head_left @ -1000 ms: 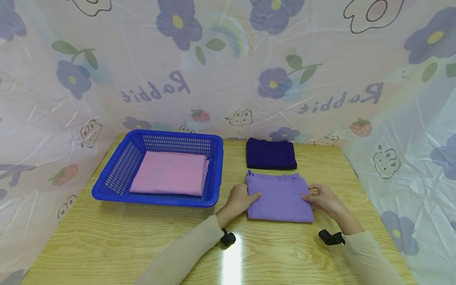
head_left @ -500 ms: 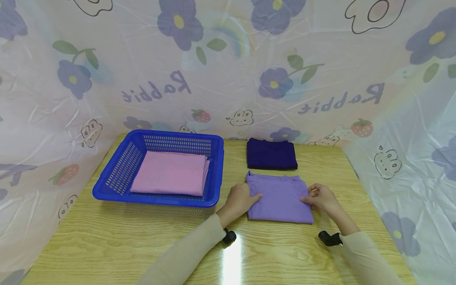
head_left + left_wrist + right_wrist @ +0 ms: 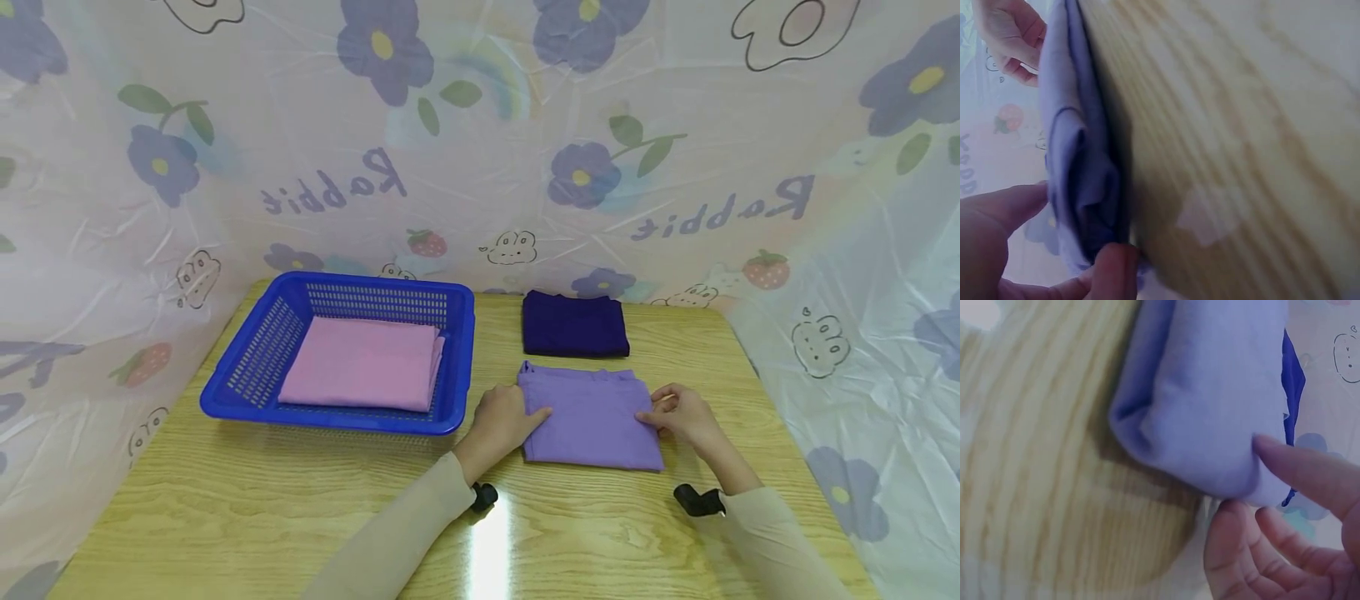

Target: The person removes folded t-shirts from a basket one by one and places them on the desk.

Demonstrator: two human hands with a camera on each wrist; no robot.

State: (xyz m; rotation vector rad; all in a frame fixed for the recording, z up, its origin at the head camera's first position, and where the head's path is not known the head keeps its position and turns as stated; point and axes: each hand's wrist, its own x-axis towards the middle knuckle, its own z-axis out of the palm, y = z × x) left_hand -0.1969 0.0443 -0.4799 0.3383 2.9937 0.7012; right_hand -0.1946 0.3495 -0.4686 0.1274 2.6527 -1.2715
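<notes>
A folded light purple cloth, seemingly a garment, lies on the wooden table between my hands. My left hand pinches its left edge, thumb on top. In the left wrist view, the thumb and fingers straddle the stacked layers of that edge. At the opposite edge, my right hand holds the cloth between thumb and fingers. The right wrist view shows the right thumb on the upper face and fingertips at the end of the fold. Just behind lies a folded dark navy cloth, touched by neither hand.
A blue plastic basket stands on the left of the table, with a folded pink cloth lying inside. A printed sheet hangs behind the table and along both sides.
</notes>
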